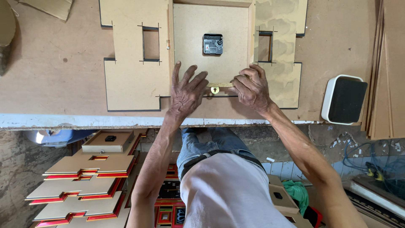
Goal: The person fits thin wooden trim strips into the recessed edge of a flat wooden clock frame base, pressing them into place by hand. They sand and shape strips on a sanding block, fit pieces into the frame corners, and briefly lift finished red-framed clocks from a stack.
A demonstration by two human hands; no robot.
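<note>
Step in hand, by the look of it: fitting the small brass hanger point(214, 89) onto the near edge of the clock back point(211, 42), face down on the tabletop point(55, 63). Left hand point(185, 93) flat on the board, fingers spread wide, pressing down and holding nothing. Right hand point(252, 88) curled, fingers narrow, pinched on the frame's near rail just beside the hanger; anything small inside the grip hidden, cannot tell. Hanger between the two hands, close to both, sitting on the pale strip at the frame edge.

Next move probably calls for: steady downward pressure from the left, hanger kept centred on the rail, a fixing tool or fastener brought in — none visible on the tabletop.

Counts:
- clock back with wooden frame: one, centre of tabletop, near edge.
- black clock movement point(212, 44): one, middle of the back panel.
- brass hanger: one.
- square cut-outs point(151, 44) in the stepped board: two, left and right of the frame.
- white-and-black box point(344, 99): one, right side of tabletop, well apart.
- thin sheets stacked on edge point(382, 67): several, far right, not countable.
- gold-and-red stepped panels point(80, 185) below the tabletop, left: about four, plus a framed unit on top.
</note>
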